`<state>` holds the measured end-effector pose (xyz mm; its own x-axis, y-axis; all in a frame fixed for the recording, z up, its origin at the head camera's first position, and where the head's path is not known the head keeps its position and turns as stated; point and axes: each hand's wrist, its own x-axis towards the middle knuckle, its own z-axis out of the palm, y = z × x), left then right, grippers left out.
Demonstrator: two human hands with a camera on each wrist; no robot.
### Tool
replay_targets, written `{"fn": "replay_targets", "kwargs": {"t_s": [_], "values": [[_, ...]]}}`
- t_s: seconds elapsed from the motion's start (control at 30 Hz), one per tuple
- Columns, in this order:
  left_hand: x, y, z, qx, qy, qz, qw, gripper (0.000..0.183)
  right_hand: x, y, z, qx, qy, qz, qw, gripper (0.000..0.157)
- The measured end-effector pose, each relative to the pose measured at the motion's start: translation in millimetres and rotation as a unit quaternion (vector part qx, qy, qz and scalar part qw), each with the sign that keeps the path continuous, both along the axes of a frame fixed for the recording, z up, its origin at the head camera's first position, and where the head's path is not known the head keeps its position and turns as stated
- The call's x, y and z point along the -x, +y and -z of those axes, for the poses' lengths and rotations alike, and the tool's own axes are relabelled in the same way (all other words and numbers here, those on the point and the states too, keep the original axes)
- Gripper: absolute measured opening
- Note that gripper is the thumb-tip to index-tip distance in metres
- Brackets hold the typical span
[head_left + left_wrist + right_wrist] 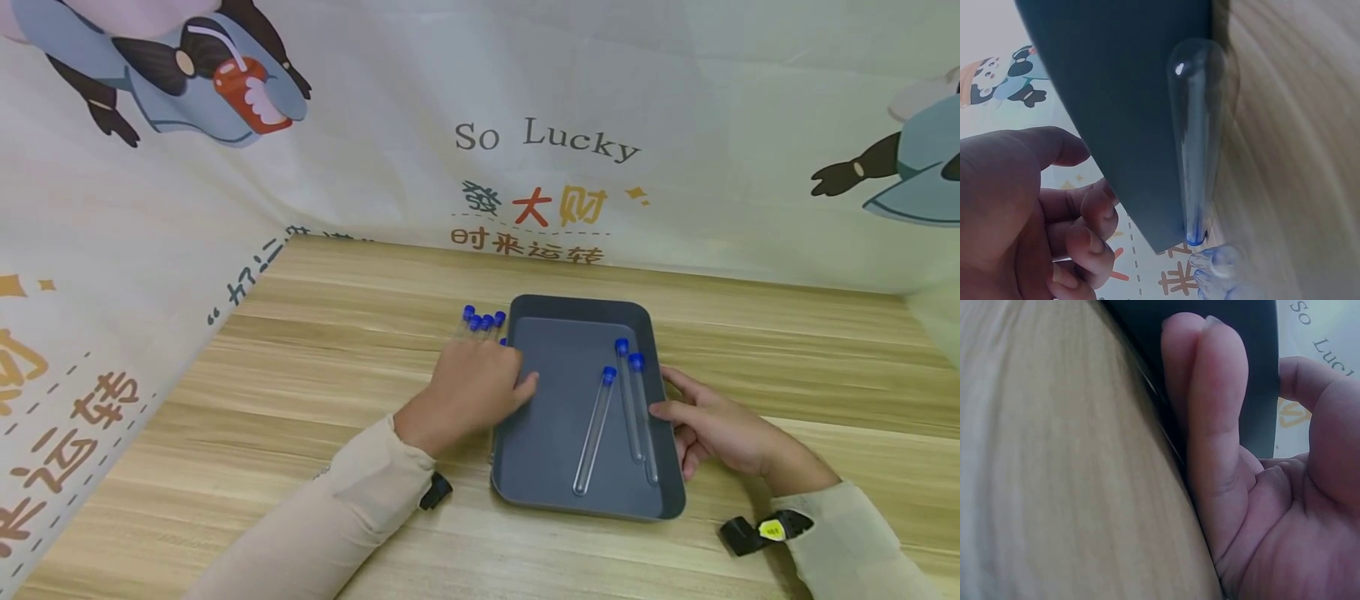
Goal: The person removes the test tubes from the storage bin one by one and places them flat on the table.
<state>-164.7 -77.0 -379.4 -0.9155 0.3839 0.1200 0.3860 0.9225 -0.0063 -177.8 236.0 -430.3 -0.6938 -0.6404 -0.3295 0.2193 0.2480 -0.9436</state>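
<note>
A dark grey tray [558, 350] sits on the table, holding three clear test tubes with blue caps, such as the leftmost test tube [595, 429]. My right hand [723, 429] grips the tray's right side, thumb at the rim and fingers against the outer wall [1260, 406]. My left hand [476, 387] is over the left rim, its thumb reaching above the tray. Its fingers [1091, 250] are loosely curled, with nothing visible between them. A capped test tube [1197, 137] lies along the tray's outer left wall. Several blue caps [487, 322] show beyond the left hand, their tubes partly hidden.
The wooden table [315, 392] extends around the tray. A printed cloth [712, 192] hangs behind the table and along its left side. Black straps [765, 531] are worn at both wrists, over beige sleeves [360, 483].
</note>
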Motion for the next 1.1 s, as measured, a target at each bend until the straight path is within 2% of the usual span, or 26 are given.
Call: {"fn": "replay_targets", "kwargs": {"t_s": [0.27, 0.63, 0.8, 1.1], "values": [[1.4, -2, 1.5, -0.001, -0.001, -0.008, 1.0000, 0.055, 0.0, 0, 1.1, 0.004, 0.001, -0.003, 1.000, 0.078], [1.6, 0, 5.4, -0.002, 0.016, -0.002, 0.9999, 0.056, 0.3, -1, -0.8, -0.007, 0.000, 0.001, 1.000, 0.078], [-1.1, 3, 4.6, 0.006, 0.015, 0.010, 0.9998, 0.054, 0.5, -1, -0.2, -0.006, 0.002, 0.000, 1.000, 0.078], [-10.0, 12, 0.6, -0.006, -0.008, 0.026, 0.9996, 0.048, 1.0, 0, 0.4, 0.001, 0.002, -0.001, 1.000, 0.076]]}}
